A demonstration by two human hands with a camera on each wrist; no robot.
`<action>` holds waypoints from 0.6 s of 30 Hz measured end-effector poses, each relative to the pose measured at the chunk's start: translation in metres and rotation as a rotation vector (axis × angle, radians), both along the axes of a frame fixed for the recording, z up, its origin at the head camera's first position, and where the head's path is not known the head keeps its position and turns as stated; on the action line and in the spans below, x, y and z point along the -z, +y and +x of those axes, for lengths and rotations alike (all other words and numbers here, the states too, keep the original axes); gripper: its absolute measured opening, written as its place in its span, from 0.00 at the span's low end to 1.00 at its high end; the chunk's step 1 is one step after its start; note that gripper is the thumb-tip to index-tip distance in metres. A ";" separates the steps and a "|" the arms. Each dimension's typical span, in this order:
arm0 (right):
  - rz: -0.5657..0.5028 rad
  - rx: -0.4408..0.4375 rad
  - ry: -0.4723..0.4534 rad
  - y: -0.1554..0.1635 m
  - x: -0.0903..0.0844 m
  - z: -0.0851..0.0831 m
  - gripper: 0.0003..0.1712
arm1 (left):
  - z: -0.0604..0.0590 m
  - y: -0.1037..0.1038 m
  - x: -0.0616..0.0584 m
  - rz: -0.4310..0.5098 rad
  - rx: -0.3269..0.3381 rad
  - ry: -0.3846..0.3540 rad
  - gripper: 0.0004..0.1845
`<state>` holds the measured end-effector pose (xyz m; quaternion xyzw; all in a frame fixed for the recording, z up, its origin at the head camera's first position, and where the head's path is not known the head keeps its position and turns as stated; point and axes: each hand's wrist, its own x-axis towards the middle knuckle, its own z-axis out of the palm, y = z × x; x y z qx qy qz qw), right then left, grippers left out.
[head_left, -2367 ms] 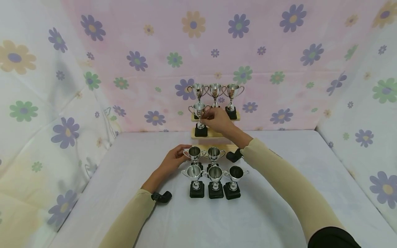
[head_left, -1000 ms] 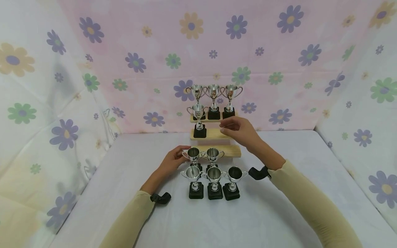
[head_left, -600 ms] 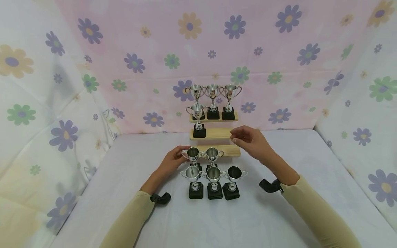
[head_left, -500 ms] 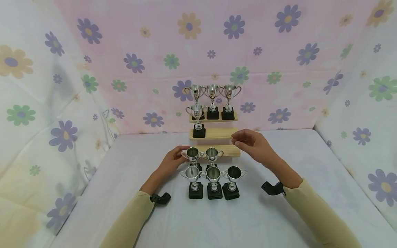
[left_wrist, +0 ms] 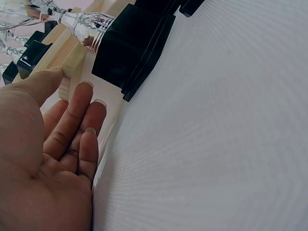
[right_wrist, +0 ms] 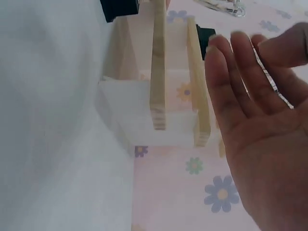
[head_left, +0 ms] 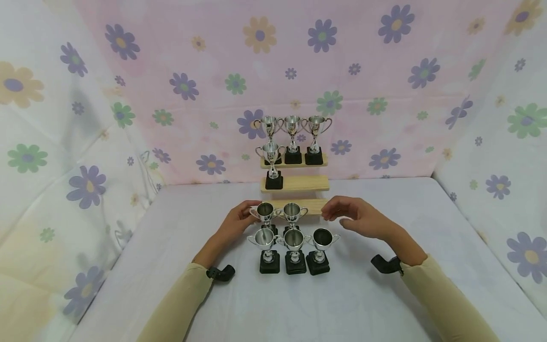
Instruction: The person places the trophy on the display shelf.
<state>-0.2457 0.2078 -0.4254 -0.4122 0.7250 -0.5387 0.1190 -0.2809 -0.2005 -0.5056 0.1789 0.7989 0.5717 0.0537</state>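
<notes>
My left hand (head_left: 234, 224) rests by the left end of the wooden tiered stand; in the left wrist view its thumb (left_wrist: 45, 83) lies at a board's end, the other fingers loosely bent and holding nothing. Beside it stands a silver trophy cup (head_left: 266, 212) on a black base. My right hand (head_left: 362, 218) hovers empty near the right end of the lowest board (head_left: 315, 206), fingers relaxed. One trophy (head_left: 273, 175) stands at the left of the middle board (head_left: 305, 183). Three more line the top board, including the right one (head_left: 315, 137).
On the white-covered table (head_left: 205, 304), another back-row trophy (head_left: 292, 213) stands in front of the stand. A front row holds a left trophy (head_left: 268, 261), a middle trophy (head_left: 295, 261) and a right trophy (head_left: 318, 262). Flowered cloth (head_left: 179, 133) encloses the back and sides.
My right hand has let go of the trophy on the middle board and drawn back right and down, toward the lowest board's right end. The left hand has stayed in place.
</notes>
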 end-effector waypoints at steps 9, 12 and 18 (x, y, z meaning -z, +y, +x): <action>0.127 -0.178 0.012 0.001 0.005 0.000 0.32 | -0.002 -0.001 0.001 -0.015 -0.007 -0.005 0.24; 0.148 -0.197 0.018 -0.002 0.009 0.000 0.31 | -0.001 -0.001 0.000 -0.021 -0.008 -0.003 0.24; 0.149 -0.181 -0.010 -0.009 0.017 0.003 0.28 | 0.000 0.000 0.000 -0.014 0.003 0.000 0.24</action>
